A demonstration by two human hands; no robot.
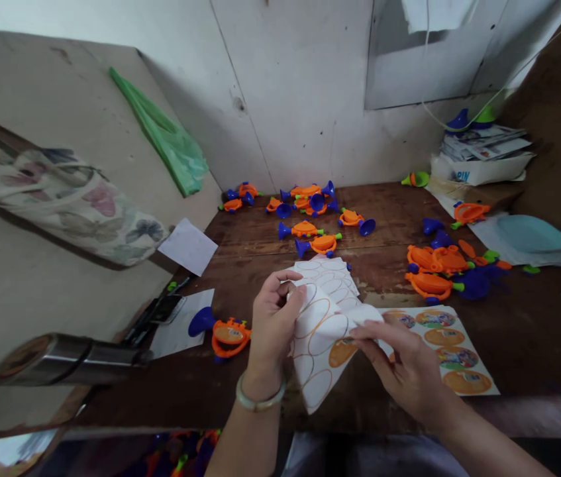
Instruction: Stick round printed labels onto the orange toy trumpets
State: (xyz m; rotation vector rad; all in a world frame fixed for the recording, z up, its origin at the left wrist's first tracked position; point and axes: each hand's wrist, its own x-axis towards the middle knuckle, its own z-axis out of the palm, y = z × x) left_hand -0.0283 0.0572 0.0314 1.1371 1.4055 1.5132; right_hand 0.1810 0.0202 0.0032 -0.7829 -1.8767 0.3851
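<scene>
Brown wood surface (240, 248) up against a pale wall (300, 112), head view. L hand (273, 315), w/ bracelet (260, 403) on wrist: thumb & fingers pinched together on upper L part of a white sticker sheet (316, 344) w/ oval outlines. R hand (404, 361): thumb & fingertips clamped on R side of same sheet. So sheet's btwn both hands, bent, w/ orange oval sticker (342, 352) nr R fingertips.

Just beyond L hand: white sheet stack (332, 271), partly hidden. Under/beside R hand: fuller label sheet (469, 338), orange & multicolor ovals. Just L of L hand: orange/blue toy horn (229, 336) w/ oval label; farther L, metal flask (69, 361). Beyond both hands: more toy horns (324, 244). Beyond R hand, to R: toy pile (432, 285), then lt-blue lid or plate (533, 233) on papers.
</scene>
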